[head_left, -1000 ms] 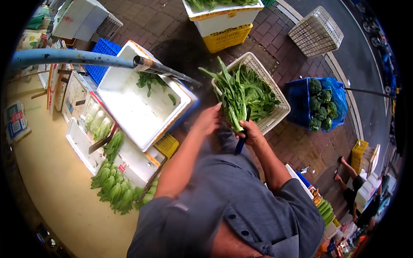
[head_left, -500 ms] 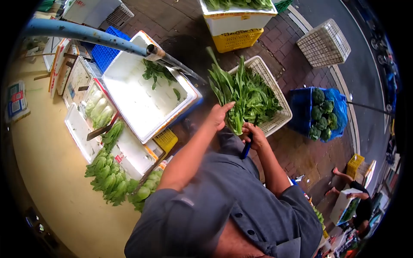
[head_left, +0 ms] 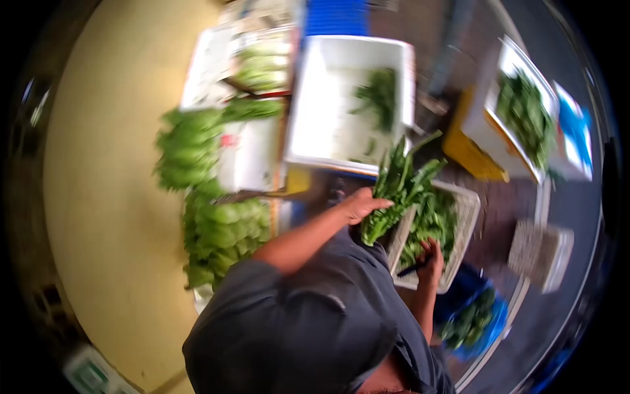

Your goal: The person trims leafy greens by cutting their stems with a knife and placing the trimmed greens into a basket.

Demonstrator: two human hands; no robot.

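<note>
Pavmt (head_left: 493,213) w/ yellow crate (head_left: 463,143), blue crate (head_left: 462,284)

Broccoli (head_left: 468,322) sits in blue plastic (head_left: 498,320) near a pale basket (head_left: 539,255).

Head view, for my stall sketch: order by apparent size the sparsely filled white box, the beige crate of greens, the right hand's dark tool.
1. White box
2. Beige crate of greens
3. Dark tool, partly hidden in the right hand

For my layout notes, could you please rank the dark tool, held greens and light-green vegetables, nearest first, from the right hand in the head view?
1. Dark tool: in the right hand.
2. Held greens: in the left hand.
3. Light-green vegetables: piled farther left.
</note>
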